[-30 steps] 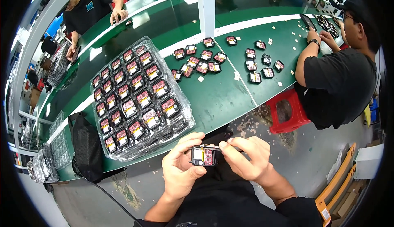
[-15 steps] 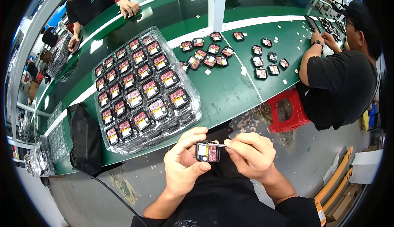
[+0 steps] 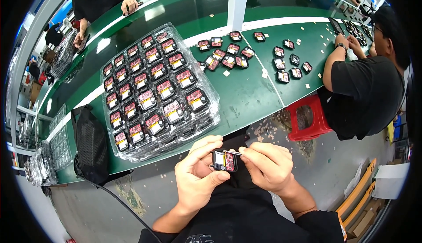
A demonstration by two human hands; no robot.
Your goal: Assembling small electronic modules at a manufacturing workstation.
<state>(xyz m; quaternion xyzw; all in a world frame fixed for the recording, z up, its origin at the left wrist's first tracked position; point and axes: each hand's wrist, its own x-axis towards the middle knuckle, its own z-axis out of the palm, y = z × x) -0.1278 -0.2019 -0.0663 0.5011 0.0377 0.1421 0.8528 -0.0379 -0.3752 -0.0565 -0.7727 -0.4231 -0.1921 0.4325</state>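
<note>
Between the thumb and fingers of my left hand (image 3: pixel 193 179) is a small black device case (image 3: pixel 218 159). Its open side faces up, showing a red circuit board, a white block and a yellow strip. My right hand (image 3: pixel 271 167) pinches slim metal tweezers (image 3: pixel 234 153), whose tips reach over the upper edge of the case. Whether the tips grip anything is too small to tell. Ahead to the left, a stack of clear plastic trays (image 3: pixel 213 106) carries rows of similar open cases (image 3: pixel 165 89).
Loose cases (image 3: pixel 228 61) and small pale pieces lie on the green bench (image 3: pixel 239 98). A black bag (image 3: pixel 90 146) rests left of the trays, by a grey post (image 3: pixel 238 5) farther off. Co-workers sit at right (image 3: pixel 365 89) and across the bench (image 3: pixel 103 1). A red stool (image 3: pixel 307 117) stands right.
The view has shifted slightly, so the trays and bench sit a little differently. In my left hand the case has turned a little. The tweezers stay at its upper edge.
</note>
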